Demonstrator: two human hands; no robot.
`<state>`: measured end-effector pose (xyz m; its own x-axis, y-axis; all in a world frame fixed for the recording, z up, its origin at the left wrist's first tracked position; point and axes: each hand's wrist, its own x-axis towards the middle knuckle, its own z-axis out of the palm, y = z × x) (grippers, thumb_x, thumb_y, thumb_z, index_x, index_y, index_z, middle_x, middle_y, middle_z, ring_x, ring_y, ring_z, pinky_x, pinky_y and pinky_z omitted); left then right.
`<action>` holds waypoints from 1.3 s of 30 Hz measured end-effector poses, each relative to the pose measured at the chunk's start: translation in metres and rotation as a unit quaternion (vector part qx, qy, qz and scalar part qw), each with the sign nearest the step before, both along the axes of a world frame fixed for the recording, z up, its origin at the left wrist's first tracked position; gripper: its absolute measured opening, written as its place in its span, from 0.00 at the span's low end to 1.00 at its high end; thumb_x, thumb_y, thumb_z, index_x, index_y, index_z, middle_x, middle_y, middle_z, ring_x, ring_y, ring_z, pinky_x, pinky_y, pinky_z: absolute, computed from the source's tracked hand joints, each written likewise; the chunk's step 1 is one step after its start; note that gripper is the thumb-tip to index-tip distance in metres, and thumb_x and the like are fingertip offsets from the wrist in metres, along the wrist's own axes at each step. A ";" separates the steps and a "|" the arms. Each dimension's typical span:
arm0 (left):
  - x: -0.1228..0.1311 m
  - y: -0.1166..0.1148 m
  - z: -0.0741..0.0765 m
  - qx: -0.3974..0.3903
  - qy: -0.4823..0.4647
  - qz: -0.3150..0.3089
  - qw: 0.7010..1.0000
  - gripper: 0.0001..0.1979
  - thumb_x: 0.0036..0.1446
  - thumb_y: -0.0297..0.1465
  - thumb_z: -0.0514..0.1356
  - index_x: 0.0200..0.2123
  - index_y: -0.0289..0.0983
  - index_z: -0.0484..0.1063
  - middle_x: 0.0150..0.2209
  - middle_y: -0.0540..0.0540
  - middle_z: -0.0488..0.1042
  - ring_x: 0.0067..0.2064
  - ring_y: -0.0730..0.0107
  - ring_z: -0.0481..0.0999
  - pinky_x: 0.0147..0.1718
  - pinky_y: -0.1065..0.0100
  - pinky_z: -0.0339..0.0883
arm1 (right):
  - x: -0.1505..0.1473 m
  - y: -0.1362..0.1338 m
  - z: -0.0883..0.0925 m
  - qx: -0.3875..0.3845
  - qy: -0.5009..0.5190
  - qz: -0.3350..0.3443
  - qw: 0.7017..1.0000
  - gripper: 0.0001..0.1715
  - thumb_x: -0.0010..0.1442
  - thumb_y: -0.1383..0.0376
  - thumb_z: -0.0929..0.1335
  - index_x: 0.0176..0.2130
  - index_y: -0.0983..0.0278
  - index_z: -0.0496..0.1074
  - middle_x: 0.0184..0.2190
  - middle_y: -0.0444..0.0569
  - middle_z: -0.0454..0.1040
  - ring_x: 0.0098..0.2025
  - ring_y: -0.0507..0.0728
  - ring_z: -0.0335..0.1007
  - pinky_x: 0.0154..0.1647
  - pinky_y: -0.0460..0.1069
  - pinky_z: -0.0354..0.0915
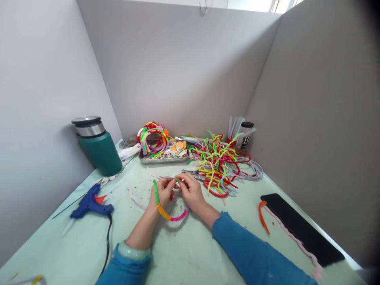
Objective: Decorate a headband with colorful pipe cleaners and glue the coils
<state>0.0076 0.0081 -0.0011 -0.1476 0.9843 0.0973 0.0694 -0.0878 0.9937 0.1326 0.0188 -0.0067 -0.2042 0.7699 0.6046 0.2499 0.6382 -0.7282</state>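
Observation:
A headband (164,212) wound with fuzzy pipe cleaner in green, orange, pink and purple curves across the front of my hands. My left hand (162,193) is closed, its thumb and fingers pinching at a thin grey bare stretch of the band. Meeting it fingertip to fingertip, my right hand (192,192) is closed in a pinch on a small bit of green pipe cleaner (177,179). The purple end of the band passes under my right hand, where part of it is hidden. Just beyond my right knuckles lie scissors (196,174) with dark blades.
Behind my hands stand a metal tray (164,160) with finished headbands (152,139) and a heap of pipe cleaners (215,152). To the left are a teal bottle (101,152) and a blue glue gun (92,204) with its cord. A black flat object (299,227) lies right. Grey partitions enclose the table.

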 end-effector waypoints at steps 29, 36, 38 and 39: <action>0.005 -0.008 0.012 0.016 0.061 -0.052 0.997 0.20 0.53 0.43 0.52 0.16 0.36 0.62 0.09 0.55 0.57 0.11 0.80 0.54 0.13 0.73 0.46 | 0.003 -0.004 0.006 0.023 -0.014 0.001 1.000 0.12 0.57 0.71 0.60 0.36 0.64 0.70 0.32 0.49 0.71 0.37 0.54 0.66 0.39 0.48 0.62; 0.001 -0.006 0.006 0.049 0.159 -0.035 0.985 0.18 0.55 0.38 0.50 0.17 0.37 0.64 0.10 0.54 0.59 0.14 0.76 0.59 0.17 0.73 0.51 | 0.004 -0.002 0.004 0.001 -0.016 0.000 1.000 0.10 0.57 0.71 0.61 0.36 0.65 0.70 0.32 0.48 0.71 0.37 0.54 0.67 0.37 0.47 0.62; 0.000 -0.005 0.004 0.062 0.165 -0.039 0.984 0.17 0.55 0.37 0.50 0.18 0.37 0.64 0.12 0.53 0.61 0.16 0.75 0.60 0.18 0.73 0.52 | 0.004 -0.002 0.003 -0.010 -0.017 0.001 1.000 0.10 0.57 0.71 0.61 0.36 0.65 0.70 0.32 0.48 0.72 0.36 0.54 0.67 0.36 0.47 0.62; -0.001 -0.005 0.004 0.065 0.166 -0.042 0.983 0.17 0.55 0.37 0.50 0.18 0.37 0.64 0.13 0.53 0.62 0.16 0.75 0.61 0.18 0.73 0.53 | 0.004 -0.001 0.002 -0.014 -0.017 0.002 1.000 0.10 0.57 0.71 0.61 0.36 0.65 0.70 0.32 0.48 0.72 0.36 0.53 0.67 0.36 0.47 0.62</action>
<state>0.0071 0.0028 0.0027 -0.0059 0.9676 0.2524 0.3744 -0.2319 0.8978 0.1369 0.0174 -0.0042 -0.2265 0.7861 0.5752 0.2722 0.6181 -0.7375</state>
